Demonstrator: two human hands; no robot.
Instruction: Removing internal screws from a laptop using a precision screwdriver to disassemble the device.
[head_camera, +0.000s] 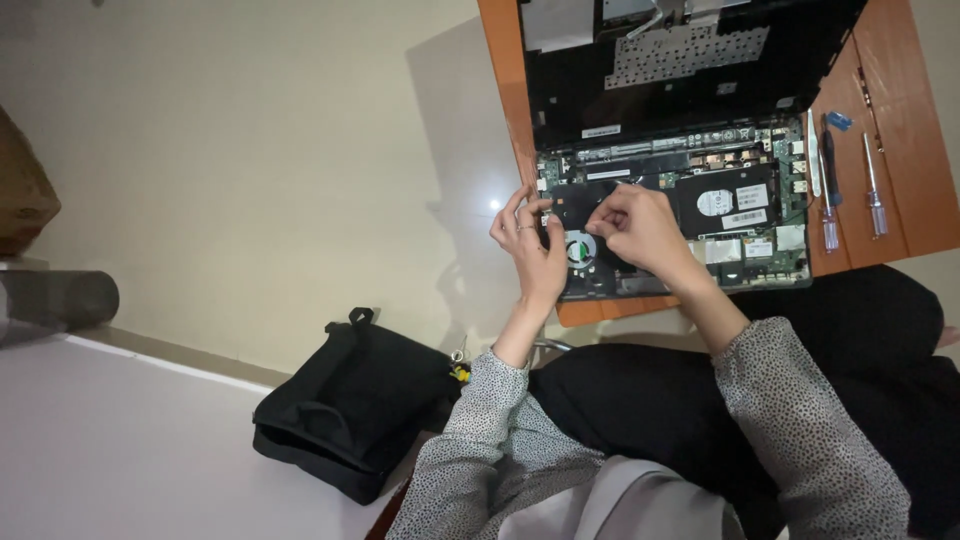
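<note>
**Both hands at the cooling fan of an opened laptop**

An opened laptop (690, 150) lies in the upper middle and right of the frame on an orange wooden table (900, 90), its circuit board bare. The left hand (527, 240) rests at the laptop's left edge, fingers spread apart and lightly curled, their tips touching the board just beside the round cooling fan (578, 249). The right hand (640, 228) lies over the board right of the fan, fingers drawn together as in a pinch; what they grip, if anything, cannot be told. A black drive with a white round label (727, 203) sits to the right of that hand. At the right of the frame, two screwdrivers (850, 190) lie on the table beside the laptop. At lower left, a black bag (345, 405) sits on the floor.
</note>
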